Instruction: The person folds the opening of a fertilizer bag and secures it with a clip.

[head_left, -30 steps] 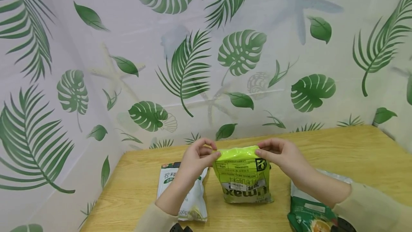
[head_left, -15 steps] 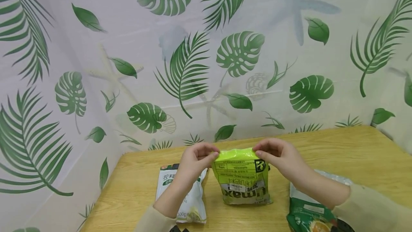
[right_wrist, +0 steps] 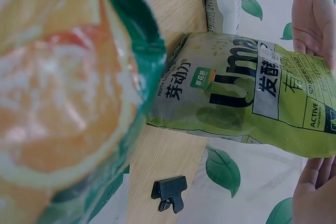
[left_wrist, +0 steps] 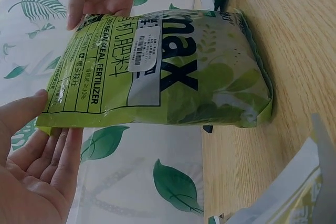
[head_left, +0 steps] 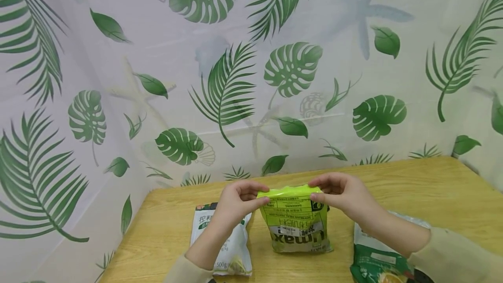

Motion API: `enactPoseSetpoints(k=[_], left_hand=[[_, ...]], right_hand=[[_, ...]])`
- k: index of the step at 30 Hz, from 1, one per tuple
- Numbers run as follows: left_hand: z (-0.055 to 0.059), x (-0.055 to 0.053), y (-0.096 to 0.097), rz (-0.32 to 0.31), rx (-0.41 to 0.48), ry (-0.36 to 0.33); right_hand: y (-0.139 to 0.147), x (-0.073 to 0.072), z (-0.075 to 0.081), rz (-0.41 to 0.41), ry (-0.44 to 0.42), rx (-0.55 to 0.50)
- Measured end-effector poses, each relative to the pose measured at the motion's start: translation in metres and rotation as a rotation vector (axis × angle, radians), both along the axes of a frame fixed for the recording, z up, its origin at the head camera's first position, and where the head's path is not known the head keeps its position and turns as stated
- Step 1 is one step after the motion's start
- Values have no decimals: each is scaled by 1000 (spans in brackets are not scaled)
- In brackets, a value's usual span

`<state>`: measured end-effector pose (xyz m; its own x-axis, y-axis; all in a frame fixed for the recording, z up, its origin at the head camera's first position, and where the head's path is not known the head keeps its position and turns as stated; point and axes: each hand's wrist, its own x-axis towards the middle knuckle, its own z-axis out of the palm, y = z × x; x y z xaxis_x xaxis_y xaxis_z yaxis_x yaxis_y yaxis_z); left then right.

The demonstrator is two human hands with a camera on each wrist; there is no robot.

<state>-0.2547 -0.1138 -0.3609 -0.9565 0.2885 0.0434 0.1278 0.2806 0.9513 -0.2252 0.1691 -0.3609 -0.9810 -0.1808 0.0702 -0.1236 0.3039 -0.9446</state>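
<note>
Lime-green bag stands on the table. Your left hand and right hand pinch its upper corners; a white pouch lies beside it.

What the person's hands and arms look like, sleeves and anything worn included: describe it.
The left hand and right hand are bare, with no gloves or rings visible. The left sleeve and right sleeve are pale beige, plain where visible, leaving the wrists uncovered. A black piece shows by the right cuff, too cropped to identify.
</note>
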Motion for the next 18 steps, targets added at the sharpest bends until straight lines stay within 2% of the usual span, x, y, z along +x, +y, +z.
enactPoseSetpoints(k=[4,11,18], left_hand=[[-1,0,1,-12,-2,19],[-2,1,-2,12,-33,44],[0,2,0,4,-25,61]], right_hand=[[1,0,-1,-1,9,8],[-1,-2,-2,-13,11,19],[0,-2,-4,-12,24,2]])
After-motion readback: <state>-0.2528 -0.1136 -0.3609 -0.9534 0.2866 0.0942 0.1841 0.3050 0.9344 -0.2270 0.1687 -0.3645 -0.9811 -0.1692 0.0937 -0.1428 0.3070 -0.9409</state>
